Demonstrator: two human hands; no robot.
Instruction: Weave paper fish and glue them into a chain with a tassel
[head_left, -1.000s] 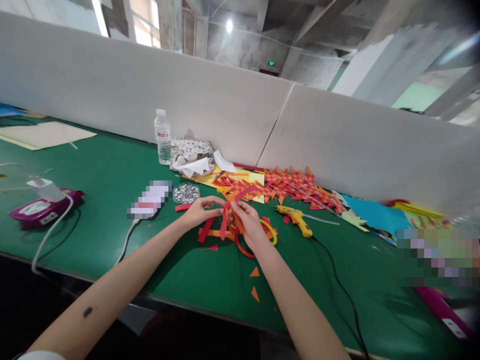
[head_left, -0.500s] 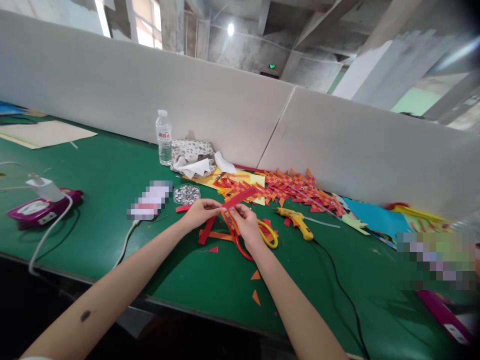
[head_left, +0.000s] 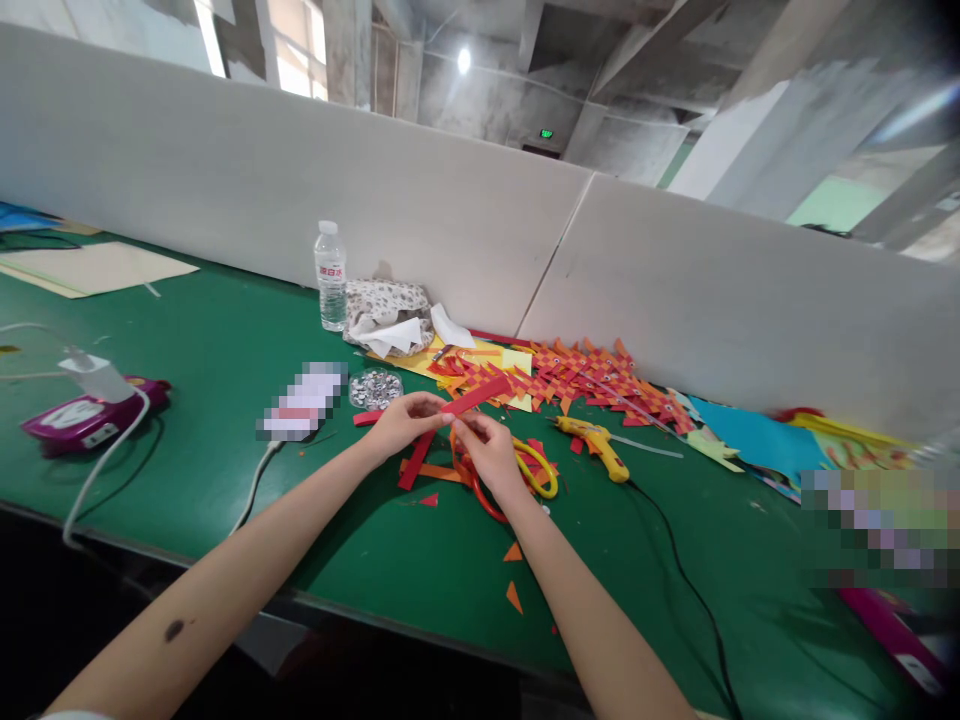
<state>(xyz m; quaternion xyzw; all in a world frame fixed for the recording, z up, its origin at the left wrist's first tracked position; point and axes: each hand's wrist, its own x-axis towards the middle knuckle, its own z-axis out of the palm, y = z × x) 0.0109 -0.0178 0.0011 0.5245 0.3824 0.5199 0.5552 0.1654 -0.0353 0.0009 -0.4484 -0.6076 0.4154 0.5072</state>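
A red paper strip [head_left: 480,396] is pinched between my two hands above the middle of the table. My left hand [head_left: 403,424] has its fingers closed on the strip's left end. Just beside it, my right hand [head_left: 486,446] grips the same strip from the near side, thumb toward the left hand. Under and behind my right hand lie scissors with a yellow loop [head_left: 553,478] and an orange loop; their blades are hidden. Red and orange strips [head_left: 420,462] lie below my hands, with small orange triangles [head_left: 514,597] nearer the table's front edge.
A yellow glue gun [head_left: 600,450] lies to the right, its black cord running forward. Woven red-orange paper pieces [head_left: 585,375] are piled at the back. A tub of small silvery pieces [head_left: 375,388], a water bottle [head_left: 331,280], a blurred phone [head_left: 304,402] and a purple power strip [head_left: 90,418] stand leftward.
An orange piece that showed between my fingers is now mostly out of sight. The red strip and both hands have hardly shifted; the whole view has drifted slightly.
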